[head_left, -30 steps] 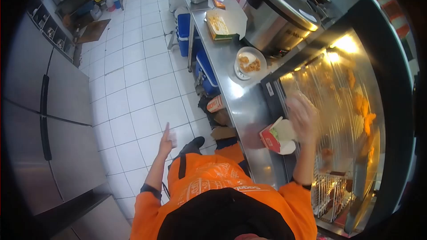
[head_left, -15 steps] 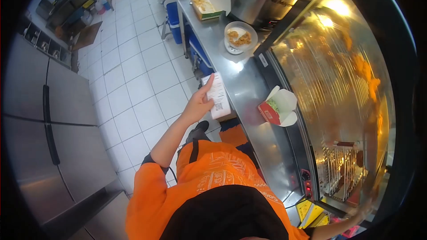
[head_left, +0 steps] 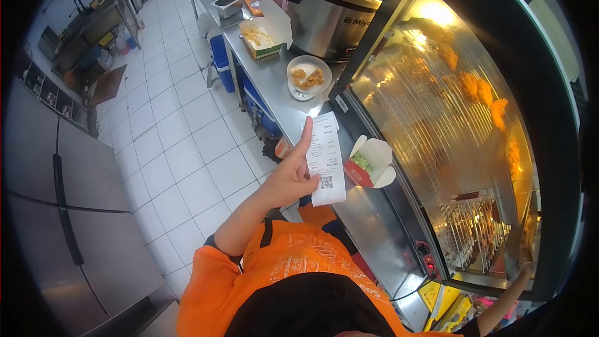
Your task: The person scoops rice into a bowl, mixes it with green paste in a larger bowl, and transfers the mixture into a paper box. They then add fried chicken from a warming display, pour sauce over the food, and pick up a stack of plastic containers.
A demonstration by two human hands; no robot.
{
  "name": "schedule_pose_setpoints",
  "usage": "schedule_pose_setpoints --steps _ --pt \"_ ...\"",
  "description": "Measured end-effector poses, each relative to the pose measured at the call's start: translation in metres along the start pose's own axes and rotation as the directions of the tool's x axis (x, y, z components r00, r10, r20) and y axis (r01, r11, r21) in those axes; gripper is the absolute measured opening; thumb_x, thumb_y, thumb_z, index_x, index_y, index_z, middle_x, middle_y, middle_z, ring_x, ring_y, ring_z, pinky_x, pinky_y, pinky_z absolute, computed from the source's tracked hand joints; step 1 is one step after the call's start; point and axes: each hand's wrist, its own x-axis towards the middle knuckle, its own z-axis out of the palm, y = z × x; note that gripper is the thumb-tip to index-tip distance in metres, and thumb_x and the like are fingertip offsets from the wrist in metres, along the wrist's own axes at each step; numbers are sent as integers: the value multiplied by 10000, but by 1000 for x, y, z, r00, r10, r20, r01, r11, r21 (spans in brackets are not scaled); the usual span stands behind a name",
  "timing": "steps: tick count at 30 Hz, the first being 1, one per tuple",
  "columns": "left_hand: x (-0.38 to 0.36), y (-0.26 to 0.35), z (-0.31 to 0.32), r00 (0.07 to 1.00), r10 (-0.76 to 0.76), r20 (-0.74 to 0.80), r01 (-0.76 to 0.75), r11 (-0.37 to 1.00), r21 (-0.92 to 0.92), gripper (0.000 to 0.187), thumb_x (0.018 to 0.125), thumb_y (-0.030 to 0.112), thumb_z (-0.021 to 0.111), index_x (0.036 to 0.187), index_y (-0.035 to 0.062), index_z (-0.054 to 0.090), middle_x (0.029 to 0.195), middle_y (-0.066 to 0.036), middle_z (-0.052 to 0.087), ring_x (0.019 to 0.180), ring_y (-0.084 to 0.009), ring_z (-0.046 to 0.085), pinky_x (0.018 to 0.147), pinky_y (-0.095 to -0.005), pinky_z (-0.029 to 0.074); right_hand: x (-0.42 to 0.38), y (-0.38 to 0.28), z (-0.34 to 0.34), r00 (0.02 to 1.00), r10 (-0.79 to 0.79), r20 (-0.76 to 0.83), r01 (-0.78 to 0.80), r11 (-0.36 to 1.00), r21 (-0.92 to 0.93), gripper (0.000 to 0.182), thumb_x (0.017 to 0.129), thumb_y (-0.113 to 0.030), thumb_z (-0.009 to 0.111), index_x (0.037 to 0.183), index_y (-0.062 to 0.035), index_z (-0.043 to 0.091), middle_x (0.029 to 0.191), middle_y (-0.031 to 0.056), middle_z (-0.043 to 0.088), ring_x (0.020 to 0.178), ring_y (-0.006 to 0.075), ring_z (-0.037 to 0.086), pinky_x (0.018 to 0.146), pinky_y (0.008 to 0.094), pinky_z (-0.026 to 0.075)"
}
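Note:
My left hand (head_left: 290, 178) grips a long printed receipt (head_left: 326, 150) with a QR code, thumb on its face and index finger stretched along its edge. Just right of the receipt, a red and white takeout box (head_left: 357, 176) stands with its flaps up and shredded green food inside. My right hand (head_left: 526, 268) is at the far right, by the back edge of the glass food warmer (head_left: 415, 150); its fingers are too small and blurred to read. Fried pieces (head_left: 477, 89) lie on the warmer's racks.
On the steel counter (head_left: 249, 75) a bowl (head_left: 326, 73) of fried pieces sits on a small scale. Behind it are an open food box (head_left: 267, 53), a large rice cooker (head_left: 331, 9) and metal pans (head_left: 229, 3). Steel cabinets (head_left: 93, 224) line the left; tiled floor lies between.
My left hand has brought the receipt rightward and down, over the counter edge beside the takeout box. The view has shifted, and my right hand has moved up slightly along the warmer.

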Motion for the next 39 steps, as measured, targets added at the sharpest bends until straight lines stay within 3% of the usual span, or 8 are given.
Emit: schedule_pose_setpoints --steps 7,9,12,18,20,27,37,39 --pt "0 -1 3 996 -71 -59 71 997 -7 983 698 -164 457 1455 113 -107 1502 -85 87 1340 -155 183 1034 -267 236 12 -11 1 995 -83 -55 81 996 -41 400 881 -290 513 1251 -142 535 1156 137 604 1027 273 592 854 367 476" --pt "-2 -20 -14 995 -45 -84 65 965 253 968 698 -153 477 1459 86 -71 1492 -93 137 1312 -164 253 1025 -279 283 4 -20 -7 991 -101 -88 95 993 -72 399 879 -291 515 1250 -144 536 1157 135 604 1028 272 592 855 367 476" --pt "-5 -31 -17 993 30 -118 -7 981 195 974 668 -158 469 1469 97 -24 1468 -108 210 1265 -186 351 975 -286 365 -18 -43 -29 990 -87 -107 72 989 -130 399 877 -294 519 1247 -148 538 1157 133 604 1028 271 591 856 368 475" --pt "-23 -65 -53 970 -88 -227 161 931 328 942 658 -164 377 1478 156 42 1432 -142 289 1116 -214 497 730 -241 493 -40 -79 -62 996 23 -86 -39 982 -186 398 872 -299 527 1243 -155 542 1159 128 603 1028 268 590 859 370 472" --pt "-28 -66 -56 916 -229 -329 339 880 333 934 663 -166 364 1478 171 57 1417 -152 315 1078 -218 527 683 -235 504 -42 -82 -65 997 42 -71 -55 981 -187 398 870 -300 530 1241 -157 543 1159 126 603 1029 267 590 860 370 471" --pt "-28 -99 -69 942 -245 -229 302 917 262 947 657 -202 351 1475 165 46 1463 -198 213 1225 -302 418 831 -283 496 -48 -82 -72 996 70 -53 -80 977 -198 397 865 -306 539 1236 -166 547 1161 120 603 1029 264 588 863 372 469" --pt "-23 -91 -62 943 -254 -215 319 874 368 956 628 -180 328 1467 132 -8 1425 -200 283 1117 -289 515 732 -293 544 -43 -88 -76 997 61 -54 -71 978 -198 396 857 -315 552 1228 -177 554 1163 112 602 1031 260 586 868 375 465" --pt "-34 -95 -83 892 -372 -256 448 796 407 955 746 44 701 1470 176 93 1421 -117 308 1152 -227 478 899 -325 470 -40 -90 -76 996 60 -63 -72 977 -202 396 855 -316 555 1227 -180 555 1163 110 602 1031 259 586 869 376 464"
